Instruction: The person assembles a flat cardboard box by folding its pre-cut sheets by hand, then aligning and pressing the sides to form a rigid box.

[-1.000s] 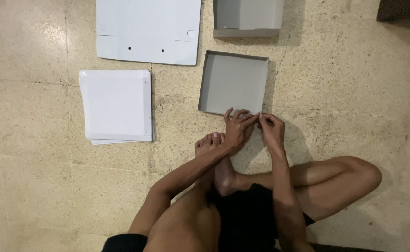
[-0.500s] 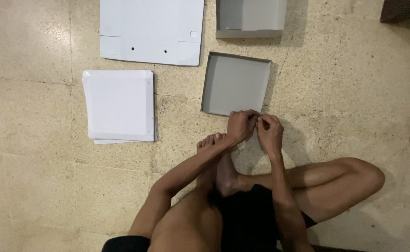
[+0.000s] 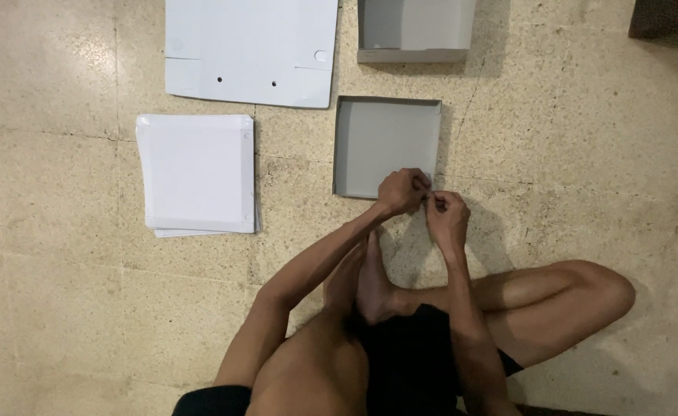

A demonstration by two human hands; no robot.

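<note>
Grey cardboard box tray [image 3: 385, 146], shallow, open side up, flat on the speckled stone floor [image 3: 61, 323]; its near right corner lies directly under the fingertips of both hands. Left hand [image 3: 402, 191]: fingers curled together and resting on the tray's near edge at that corner, tips pointing right. Right hand [image 3: 447, 216]: just right of the left, fingers bunched, thumb and forefinger closed at the corner; whether they pinch the tray's wall or something small between them cannot be told. The two sets of fingertips meet, touching or nearly so. Beyond the fingers, past the tray's far edge, a second grey box tray [image 3: 414, 29], cut off by the top of the view, apart from the first by a strip of bare floor. Far left of the fingers, a stack of white folded cardboard sheets [image 3: 196, 173], edges roughly squared. Beyond that stack, a large flat white die-cut cardboard blank [image 3: 250, 50] with small holes, its right edge near the second tray. Floor right of the fingers is open; behind them lie the person's folded legs [image 3: 539, 300].
</note>
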